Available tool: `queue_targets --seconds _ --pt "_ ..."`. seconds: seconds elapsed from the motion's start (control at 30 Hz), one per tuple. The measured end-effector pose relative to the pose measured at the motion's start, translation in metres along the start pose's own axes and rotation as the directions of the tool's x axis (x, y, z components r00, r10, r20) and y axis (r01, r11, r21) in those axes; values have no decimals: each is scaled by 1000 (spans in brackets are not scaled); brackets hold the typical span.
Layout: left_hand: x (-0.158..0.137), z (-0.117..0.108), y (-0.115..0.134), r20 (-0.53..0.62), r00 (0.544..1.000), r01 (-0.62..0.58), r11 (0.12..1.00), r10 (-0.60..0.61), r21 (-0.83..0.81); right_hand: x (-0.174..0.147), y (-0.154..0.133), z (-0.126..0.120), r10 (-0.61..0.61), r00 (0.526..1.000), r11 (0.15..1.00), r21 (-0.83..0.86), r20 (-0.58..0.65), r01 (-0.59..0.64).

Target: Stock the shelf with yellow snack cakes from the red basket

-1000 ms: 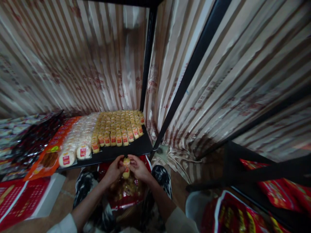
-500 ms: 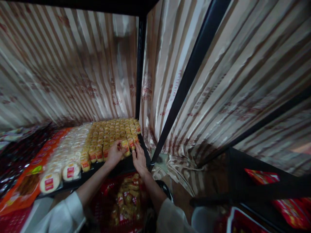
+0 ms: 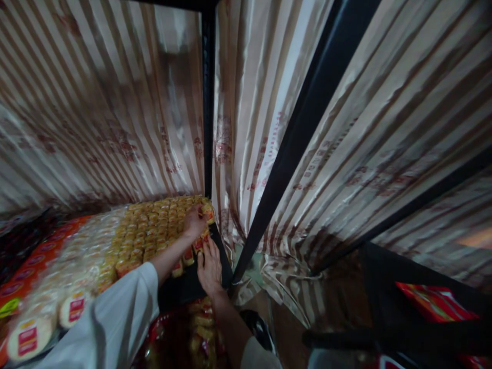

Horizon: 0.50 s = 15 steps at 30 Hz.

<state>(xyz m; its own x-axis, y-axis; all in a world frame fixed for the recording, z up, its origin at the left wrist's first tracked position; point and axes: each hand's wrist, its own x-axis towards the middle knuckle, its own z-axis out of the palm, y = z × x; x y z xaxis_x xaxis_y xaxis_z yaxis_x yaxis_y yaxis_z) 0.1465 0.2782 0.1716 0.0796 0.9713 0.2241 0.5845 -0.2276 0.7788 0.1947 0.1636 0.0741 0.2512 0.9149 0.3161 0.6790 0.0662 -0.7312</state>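
Rows of small yellow wrapped snack cakes (image 3: pixel 154 225) with red labels stand packed together on a black shelf (image 3: pixel 175 292). My left hand (image 3: pixel 195 223) reaches over their right end, fingers curled in a pinch on a wrapped cake (image 3: pixel 208 211) near the back corner. Just below and in front, my right hand (image 3: pixel 210 266) has its fingers stretched out against the cakes at the row's right end. Its fingertips touch their labelled fronts. Below the shelf edge, a red basket (image 3: pixel 154 335) holds more yellow packets, partly hidden by my right forearm.
Round white packaged cakes (image 3: pixel 75 307) and an orange packet (image 3: pixel 42 261) lie left of the yellow ones. A black upright post (image 3: pixel 208 113) and a slanting black bar (image 3: pixel 284 169) stand before striped curtains (image 3: pixel 246 133). Red packets (image 3: pixel 434 302) lie on a dark shelf at right.
The view has shifted. My left hand has moved from the front of the rows to the back right corner. My right hand stays at the right end, slightly lower.
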Motion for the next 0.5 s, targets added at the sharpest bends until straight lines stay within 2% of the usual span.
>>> queue_targets --seconds 0.07,0.17,0.37,0.43,0.5 --pt "4 9 -1 0 1000 -19 997 19 70 0 1 0 -2 1000 1000 10 -14 3" --pt "6 18 -4 0 992 -121 964 124 238 0 3 2 0 1000 1000 20 -26 1" --pt "6 29 -5 120 953 -298 784 279 544 -1 4 4 5 999 1000 25 -39 -4" --pt "7 34 -4 139 945 -319 745 295 586 -1 5 5 0 999 999 33 -49 1" --pt "8 40 -4 126 955 -288 742 268 605 -2 6 5 8 999 1000 30 -46 -7"
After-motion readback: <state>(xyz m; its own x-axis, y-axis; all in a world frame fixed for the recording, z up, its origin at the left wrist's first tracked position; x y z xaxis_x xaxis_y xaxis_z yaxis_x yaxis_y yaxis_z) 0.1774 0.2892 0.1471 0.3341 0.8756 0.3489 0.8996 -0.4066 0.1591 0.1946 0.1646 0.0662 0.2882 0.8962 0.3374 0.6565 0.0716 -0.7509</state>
